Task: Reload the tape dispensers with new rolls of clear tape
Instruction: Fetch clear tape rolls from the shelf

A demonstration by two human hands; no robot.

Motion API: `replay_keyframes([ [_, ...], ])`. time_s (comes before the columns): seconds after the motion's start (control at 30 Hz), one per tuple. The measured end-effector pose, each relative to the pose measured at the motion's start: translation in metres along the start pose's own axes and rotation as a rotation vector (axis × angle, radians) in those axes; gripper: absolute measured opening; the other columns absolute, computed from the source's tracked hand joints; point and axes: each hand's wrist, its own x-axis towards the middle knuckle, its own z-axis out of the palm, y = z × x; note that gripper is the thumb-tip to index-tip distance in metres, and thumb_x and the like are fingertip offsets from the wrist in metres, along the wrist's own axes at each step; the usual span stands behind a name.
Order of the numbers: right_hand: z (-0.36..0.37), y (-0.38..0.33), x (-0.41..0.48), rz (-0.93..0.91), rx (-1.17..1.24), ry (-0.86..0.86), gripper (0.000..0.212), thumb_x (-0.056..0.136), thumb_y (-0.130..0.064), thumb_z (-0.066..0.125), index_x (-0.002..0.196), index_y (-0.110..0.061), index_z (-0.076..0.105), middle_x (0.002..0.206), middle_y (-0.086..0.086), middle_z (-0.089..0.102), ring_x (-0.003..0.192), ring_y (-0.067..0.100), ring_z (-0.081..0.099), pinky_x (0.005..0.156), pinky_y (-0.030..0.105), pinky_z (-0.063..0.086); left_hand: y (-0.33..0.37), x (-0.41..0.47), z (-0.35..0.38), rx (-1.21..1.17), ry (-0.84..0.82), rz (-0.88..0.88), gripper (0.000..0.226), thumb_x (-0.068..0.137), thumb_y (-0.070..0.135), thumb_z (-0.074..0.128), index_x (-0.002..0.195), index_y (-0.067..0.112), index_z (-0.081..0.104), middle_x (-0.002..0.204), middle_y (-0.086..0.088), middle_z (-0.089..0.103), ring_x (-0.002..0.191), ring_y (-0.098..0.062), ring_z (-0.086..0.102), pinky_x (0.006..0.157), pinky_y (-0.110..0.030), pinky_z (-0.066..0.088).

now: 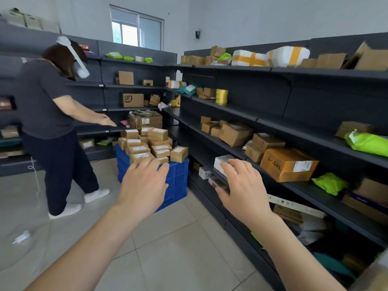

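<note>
Your left hand (pixel 144 185) hovers with fingers spread and relaxed, holding nothing, in front of the blue crate (pixel 178 179) piled with small cardboard boxes (pixel 147 148). Your right hand (pixel 243 185) is spread the same way and holds nothing (it hangs beside the dark shelving (pixel 279 186)). Where the tape dispensers are, this view cannot tell you.
</note>
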Motion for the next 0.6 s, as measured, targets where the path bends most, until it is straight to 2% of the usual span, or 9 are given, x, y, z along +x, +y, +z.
replay_keyframes([
  [0.17, 0.028, -0.008, 0.067, 0.06, -0.033, 0.026, 0.059, 0.089, -0.037, 0.062, 0.142, -0.02, 0.041, 0.146, 0.004, 0.044, 0.137, 0.024, 0.036, 0.112, 0.038, 0.031, -0.034, 0.068, 0.039, -0.033, 0.046, 0.058, 0.041, 0.093, 0.038, 0.051, 0.13, 0.021, 0.048, 0.129, 0.004, 0.054, 0.122, -0.019, 0.045, 0.098, -0.033, 0.038],
  [0.6, 0.084, -0.006, 0.222, 0.168, -0.109, 0.026, 0.063, 0.089, -0.041, 0.062, 0.143, -0.021, 0.038, 0.147, 0.003, 0.043, 0.137, 0.023, 0.035, 0.112, 0.038, 0.03, -0.096, 0.223, 0.107, -0.09, 0.074, 0.172, 0.034, 0.094, 0.034, 0.051, 0.125, 0.021, 0.048, 0.125, 0.003, 0.054, 0.119, -0.018, 0.046, 0.093, -0.032, 0.04],
])
